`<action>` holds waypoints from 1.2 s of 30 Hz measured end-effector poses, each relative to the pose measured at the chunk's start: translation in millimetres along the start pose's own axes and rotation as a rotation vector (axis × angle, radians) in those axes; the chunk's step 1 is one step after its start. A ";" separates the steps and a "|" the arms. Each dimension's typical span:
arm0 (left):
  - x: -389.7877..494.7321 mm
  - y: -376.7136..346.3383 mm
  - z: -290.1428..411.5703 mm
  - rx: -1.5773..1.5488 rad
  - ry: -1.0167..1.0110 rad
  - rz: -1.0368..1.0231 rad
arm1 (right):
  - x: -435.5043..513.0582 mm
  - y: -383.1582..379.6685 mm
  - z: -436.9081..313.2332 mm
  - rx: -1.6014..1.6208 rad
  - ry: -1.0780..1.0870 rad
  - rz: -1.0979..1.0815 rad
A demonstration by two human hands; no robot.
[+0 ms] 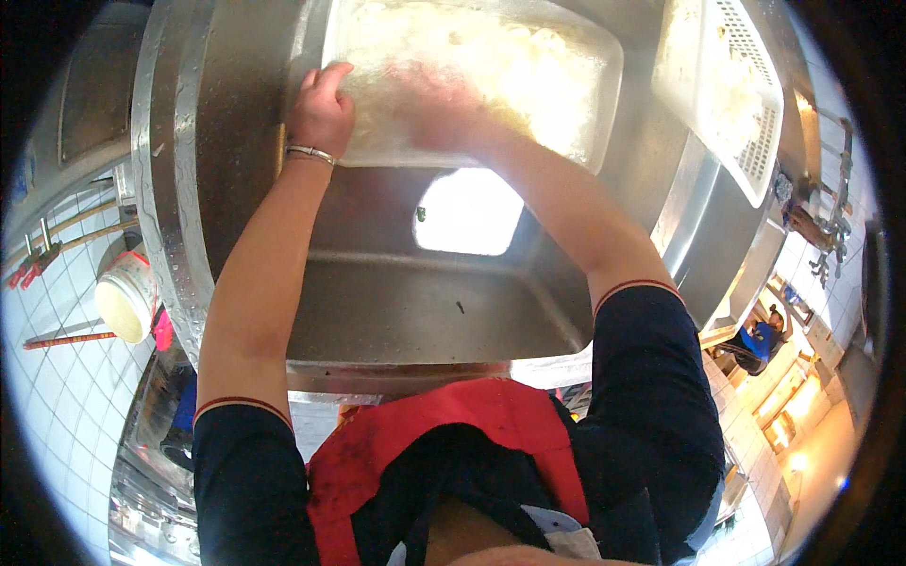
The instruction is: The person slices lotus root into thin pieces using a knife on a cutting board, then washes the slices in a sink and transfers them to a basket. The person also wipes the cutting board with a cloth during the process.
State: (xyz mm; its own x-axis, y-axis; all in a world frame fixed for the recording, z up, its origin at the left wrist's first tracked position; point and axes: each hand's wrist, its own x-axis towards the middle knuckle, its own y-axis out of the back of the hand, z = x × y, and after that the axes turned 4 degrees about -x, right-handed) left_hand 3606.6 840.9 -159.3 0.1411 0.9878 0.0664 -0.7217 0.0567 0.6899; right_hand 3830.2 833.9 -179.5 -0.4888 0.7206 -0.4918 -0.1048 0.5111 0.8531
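Observation:
A large translucent white plastic tub (pixel 607 106) sits over the far part of a stainless steel sink. Pale pieces of food (pixel 559 78), overexposed and hard to identify, lie in what looks like water inside it. My left hand (pixel 322 110), with a metal bracelet at the wrist, grips the tub's left rim with its fingers curled. Over in the tub, my right hand (pixel 442 106) is among the pale pieces and strongly blurred by motion. Its fingers cannot be made out, nor whether they hold anything. Below the tub, the sink basin (pixel 396 304) shows bare metal.
A white perforated basket (pixel 761 141) holding pale pieces stands to the right. Small dark scraps (pixel 460 308) lie in the sink. Taps (pixel 835 226) project at far right. A white bucket (pixel 124 308) stands at left. Another person (pixel 764 336) sits in the right background.

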 end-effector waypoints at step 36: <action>38.3 -71.0 31.7 -0.496 0.379 -0.275 | -127.4 20.7 100.7 0.184 -0.674 0.488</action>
State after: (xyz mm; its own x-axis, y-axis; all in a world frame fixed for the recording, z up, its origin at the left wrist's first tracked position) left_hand 3684.8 870.2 -182.9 0.1823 0.9053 -0.3837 -0.9315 0.2839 0.2273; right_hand 3977.5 799.9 -116.7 0.1833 0.9751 -0.1249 0.1550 0.0968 0.9832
